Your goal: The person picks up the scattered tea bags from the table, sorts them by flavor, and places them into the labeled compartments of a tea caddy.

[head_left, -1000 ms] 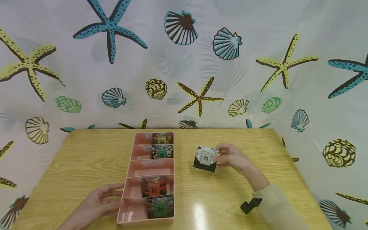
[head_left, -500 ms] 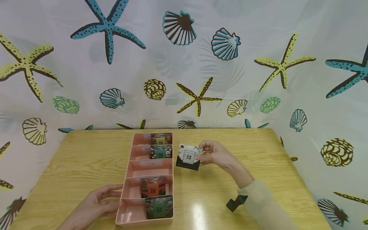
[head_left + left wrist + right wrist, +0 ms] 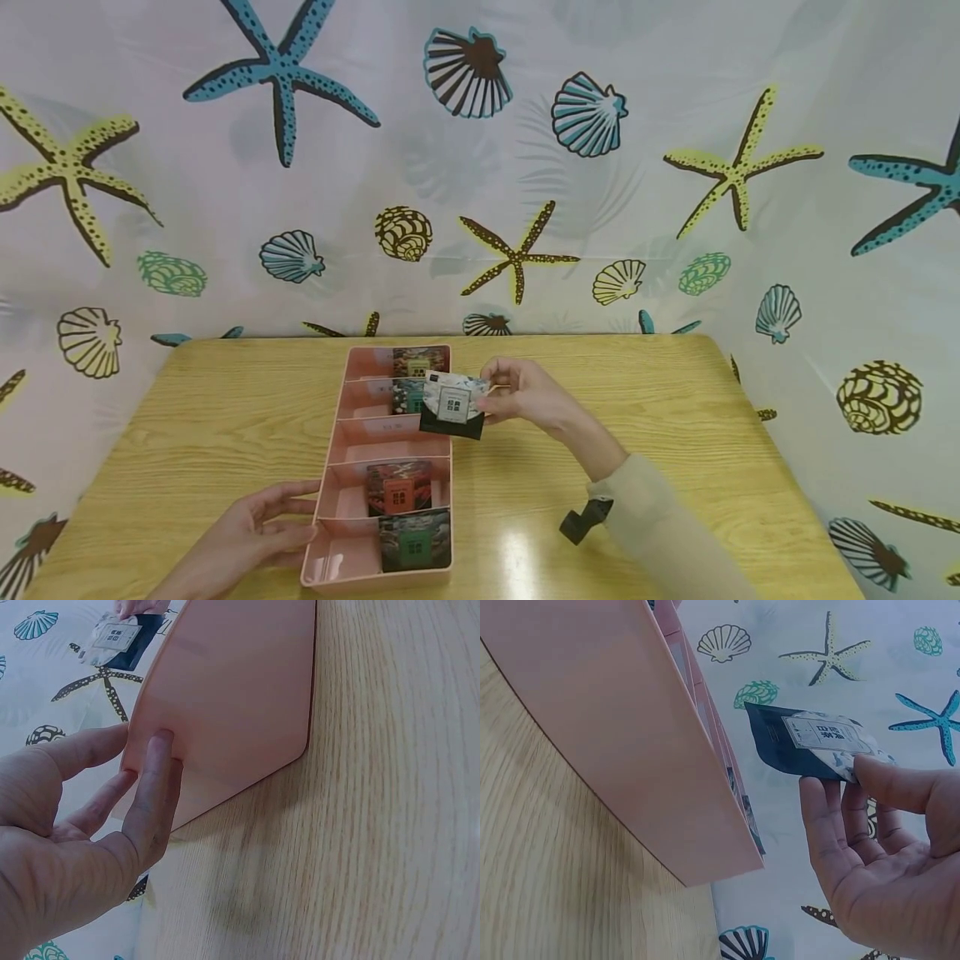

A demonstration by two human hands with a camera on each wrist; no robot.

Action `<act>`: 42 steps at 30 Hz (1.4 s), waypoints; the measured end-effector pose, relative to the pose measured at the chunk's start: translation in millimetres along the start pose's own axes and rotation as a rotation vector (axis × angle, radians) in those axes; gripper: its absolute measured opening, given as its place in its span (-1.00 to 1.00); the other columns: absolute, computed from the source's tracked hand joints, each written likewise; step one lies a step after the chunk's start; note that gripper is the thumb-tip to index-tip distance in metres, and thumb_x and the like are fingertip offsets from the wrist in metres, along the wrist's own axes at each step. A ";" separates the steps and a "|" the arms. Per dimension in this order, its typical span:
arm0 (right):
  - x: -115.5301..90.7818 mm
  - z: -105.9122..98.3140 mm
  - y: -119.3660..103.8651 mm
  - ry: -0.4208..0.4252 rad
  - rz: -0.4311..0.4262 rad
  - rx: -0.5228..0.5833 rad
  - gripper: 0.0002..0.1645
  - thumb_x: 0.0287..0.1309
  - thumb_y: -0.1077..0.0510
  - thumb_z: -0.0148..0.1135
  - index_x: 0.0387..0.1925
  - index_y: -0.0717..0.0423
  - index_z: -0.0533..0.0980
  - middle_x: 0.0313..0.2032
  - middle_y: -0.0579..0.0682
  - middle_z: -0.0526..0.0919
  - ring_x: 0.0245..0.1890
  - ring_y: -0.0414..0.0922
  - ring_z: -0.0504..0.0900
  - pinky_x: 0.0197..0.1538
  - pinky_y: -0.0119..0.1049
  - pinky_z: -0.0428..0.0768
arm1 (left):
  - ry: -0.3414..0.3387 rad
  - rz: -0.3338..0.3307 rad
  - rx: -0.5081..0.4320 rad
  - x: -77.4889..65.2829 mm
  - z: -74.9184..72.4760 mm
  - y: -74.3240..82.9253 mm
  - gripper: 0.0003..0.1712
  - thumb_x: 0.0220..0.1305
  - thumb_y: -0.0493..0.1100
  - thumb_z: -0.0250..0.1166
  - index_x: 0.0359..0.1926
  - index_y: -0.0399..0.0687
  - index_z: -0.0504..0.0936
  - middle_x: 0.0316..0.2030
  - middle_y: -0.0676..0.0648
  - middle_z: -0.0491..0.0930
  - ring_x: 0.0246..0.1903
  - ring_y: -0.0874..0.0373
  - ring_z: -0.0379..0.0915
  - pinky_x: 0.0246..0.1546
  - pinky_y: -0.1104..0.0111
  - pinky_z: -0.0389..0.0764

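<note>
My right hand (image 3: 528, 398) pinches a white-and-black tea sachet (image 3: 453, 405) by its right edge, thumb on the printed front. The sachet hangs above the right rim of a pink compartment box (image 3: 378, 451), overlapping its second and third compartments in the head view. In the right wrist view the sachet (image 3: 802, 739) is tilted and held up beside the box wall (image 3: 622, 727). My left hand (image 3: 255, 533) touches the box's left side near the front; in the left wrist view its fingertips rest against the pink wall (image 3: 232, 682).
Other sachets stand in the box: a yellow-labelled one (image 3: 420, 362) at the back, a teal one (image 3: 405, 396), a red one (image 3: 399, 490) and a dark green one (image 3: 416, 542) in front. The wooden table (image 3: 562, 500) meets a shell-patterned curtain (image 3: 480, 167) behind.
My right hand has carried the tea sachet leftward from the open table to over the box's right rim. My left hand stays at the box's side.
</note>
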State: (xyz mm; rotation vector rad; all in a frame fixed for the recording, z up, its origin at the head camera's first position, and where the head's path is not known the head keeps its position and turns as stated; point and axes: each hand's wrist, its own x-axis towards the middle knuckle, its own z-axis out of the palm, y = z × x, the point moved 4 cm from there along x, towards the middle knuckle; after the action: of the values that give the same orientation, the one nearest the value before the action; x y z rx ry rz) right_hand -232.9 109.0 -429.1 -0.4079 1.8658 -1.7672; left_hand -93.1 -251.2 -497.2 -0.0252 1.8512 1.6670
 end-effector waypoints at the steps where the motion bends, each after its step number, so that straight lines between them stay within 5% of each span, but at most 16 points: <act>1: 2.3 2.1 -1.0 -0.003 0.002 -0.001 -0.75 0.31 0.48 0.27 -0.14 0.15 0.46 -0.26 -0.08 0.64 -0.27 -0.19 0.69 -0.09 -0.17 0.84 | -0.001 0.002 -0.002 0.1 -0.1 0.0 -0.15 0.57 -0.13 0.26 0.61 -0.44 0.06 0.40 -0.23 0.51 0.14 0.11 0.67 0.09 0.06 0.79; 16: 25.8 30.9 2.2 -0.012 0.034 0.001 -0.73 0.31 0.48 0.29 -0.01 0.31 0.47 -0.24 -0.06 0.54 -0.30 -0.17 0.67 0.07 0.10 0.80 | -0.006 0.009 -0.015 -0.3 0.8 -0.8 -0.18 0.58 -0.14 0.24 0.61 -0.43 0.08 0.31 -0.08 0.59 0.13 0.11 0.68 0.07 0.09 0.80; 32: 38.1 49.5 10.1 -0.020 0.045 -0.100 -0.72 0.31 0.44 0.31 0.03 0.32 0.52 -0.30 -0.07 0.52 -0.42 -0.17 0.70 -0.19 -0.22 0.84 | 0.013 -0.002 0.000 -1.0 0.5 -1.2 -0.17 0.57 -0.13 0.25 0.60 -0.44 0.08 0.25 -0.12 0.62 0.12 0.07 0.69 0.08 0.09 0.80; 42: 36.9 52.5 10.9 -0.021 0.049 -0.178 -0.74 0.35 0.38 0.34 0.04 0.30 0.58 -0.30 -0.07 0.55 -0.40 -0.15 0.66 -0.14 -0.10 0.84 | 0.017 0.001 -0.013 -1.1 1.2 -1.9 -0.18 0.57 -0.14 0.26 0.60 -0.42 0.10 0.30 -0.09 0.60 0.12 0.12 0.68 0.08 0.10 0.80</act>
State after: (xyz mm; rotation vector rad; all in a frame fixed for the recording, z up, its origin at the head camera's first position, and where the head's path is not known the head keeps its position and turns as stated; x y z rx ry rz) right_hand -231.7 46.2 -446.2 -0.4406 2.0082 -1.5647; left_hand -90.9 -250.9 -498.3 -0.0436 1.8538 1.6844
